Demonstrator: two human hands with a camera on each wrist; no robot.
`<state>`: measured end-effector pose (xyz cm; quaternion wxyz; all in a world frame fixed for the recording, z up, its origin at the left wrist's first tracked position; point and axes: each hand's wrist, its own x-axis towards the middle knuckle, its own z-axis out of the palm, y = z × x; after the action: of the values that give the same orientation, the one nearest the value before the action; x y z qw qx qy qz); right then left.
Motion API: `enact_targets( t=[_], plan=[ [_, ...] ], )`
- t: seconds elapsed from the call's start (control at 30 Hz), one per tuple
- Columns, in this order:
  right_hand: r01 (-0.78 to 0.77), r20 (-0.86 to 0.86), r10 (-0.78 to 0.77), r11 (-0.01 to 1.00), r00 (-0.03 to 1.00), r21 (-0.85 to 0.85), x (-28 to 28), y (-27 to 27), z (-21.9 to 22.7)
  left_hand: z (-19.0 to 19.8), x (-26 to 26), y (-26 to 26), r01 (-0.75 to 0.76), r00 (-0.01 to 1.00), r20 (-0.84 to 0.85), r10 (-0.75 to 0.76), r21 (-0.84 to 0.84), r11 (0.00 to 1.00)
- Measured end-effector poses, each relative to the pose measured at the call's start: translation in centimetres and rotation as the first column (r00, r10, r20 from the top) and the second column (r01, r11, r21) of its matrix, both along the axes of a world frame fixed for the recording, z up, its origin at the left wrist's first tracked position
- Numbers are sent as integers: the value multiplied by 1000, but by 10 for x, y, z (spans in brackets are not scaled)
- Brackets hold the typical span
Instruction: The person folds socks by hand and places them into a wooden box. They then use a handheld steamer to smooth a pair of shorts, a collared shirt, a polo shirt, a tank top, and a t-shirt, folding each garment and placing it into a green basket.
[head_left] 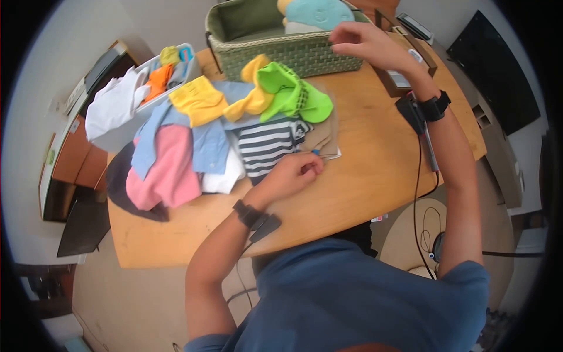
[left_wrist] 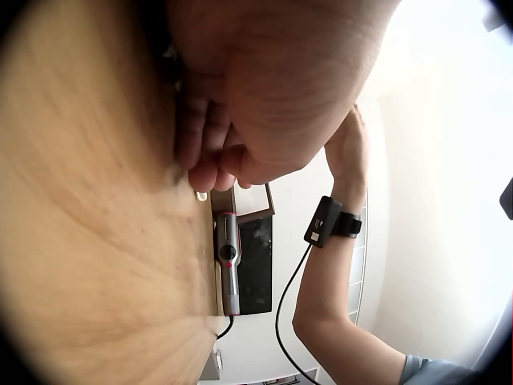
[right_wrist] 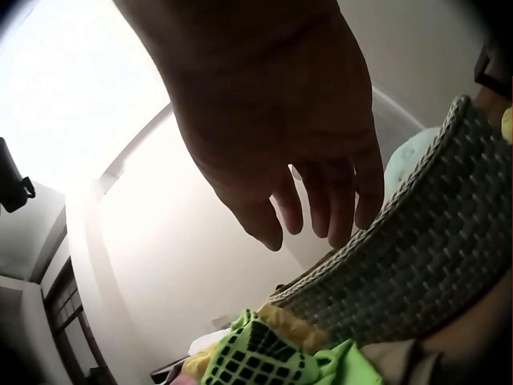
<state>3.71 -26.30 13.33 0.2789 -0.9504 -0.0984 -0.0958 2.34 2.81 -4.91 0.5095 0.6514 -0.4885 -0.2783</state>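
Note:
My left hand [head_left: 287, 176] is low at the table, fingers loosely curled, beside a navy-and-white striped cloth [head_left: 267, 146]; in the left wrist view the hand [left_wrist: 280, 88] holds nothing visible. Raised at the right front rim of a green woven basket [head_left: 281, 56], my right hand [head_left: 372, 50] has its fingers hanging loosely bent. The right wrist view shows this hand [right_wrist: 296, 144] empty, over the basket [right_wrist: 417, 241]. A light blue item [head_left: 319, 14] lies inside. In front are bright green cloth [head_left: 316, 105], yellow cloths [head_left: 199, 101], a blue shirt [head_left: 210, 146] and pink cloth [head_left: 167, 170].
At the left back a pale bin [head_left: 120, 135] holds white, orange and other cloths. A brown tray or box [head_left: 425, 56] stands at the back right. Cables hang from the wrist cameras, one of them past the table's right front edge [head_left: 352, 218].

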Motion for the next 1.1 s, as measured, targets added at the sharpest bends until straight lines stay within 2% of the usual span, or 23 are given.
enact_targets(
  t=[0.07,0.1,0.17,0.27,0.33,0.37,0.4,0.5,0.6,0.7,0.73,0.83,0.93,1.03,1.1],
  plan=[
    [154,-138,-166,984,976,-93,-7,-56,4,6,-2,0,-12,1000,6,12,19,1000],
    [202,-120,-217,971,969,-127,-7,-89,-2,7,-3,0,-19,1000,3,19,22,1000],
    [422,-116,-440,894,890,-151,-9,-135,-20,8,-5,-1,-40,999,-3,40,32,999],
    [541,-165,-600,787,782,-298,3,-181,-53,13,-5,-1,-40,999,-20,42,97,994],
    [505,5,-555,753,832,-422,19,-225,-94,16,-6,-1,-32,999,-36,37,122,992],
    [491,87,-518,726,851,-482,23,-229,-100,16,-6,-1,-25,998,-48,31,125,992],
    [485,23,-555,705,831,-517,30,-234,-104,16,-5,-1,-18,998,-59,26,128,992],
    [528,73,-590,654,804,-541,41,-232,-116,15,-3,-1,-11,998,-56,18,122,992],
    [443,-45,-601,636,798,-632,54,-235,-113,12,-3,-2,-7,999,-48,12,109,994],
    [483,-270,-658,720,703,-499,56,-215,-94,14,-2,-2,5,999,-45,1,128,992],
    [500,-224,-671,698,707,-514,60,-217,-98,13,-2,-2,11,999,-43,-6,114,993],
    [528,-255,-703,682,664,-505,68,-224,-102,12,0,-1,14,999,-32,-11,84,996],
    [556,-147,-672,699,726,-450,66,-240,-114,12,-1,-1,7,1000,-25,-5,81,997],
    [506,105,-532,699,840,-505,59,-257,-130,14,-1,-1,6,1000,9,-7,71,997],
    [593,170,-576,713,799,-374,46,-250,-129,15,-1,-1,15,1000,9,-16,87,996]
  ],
)
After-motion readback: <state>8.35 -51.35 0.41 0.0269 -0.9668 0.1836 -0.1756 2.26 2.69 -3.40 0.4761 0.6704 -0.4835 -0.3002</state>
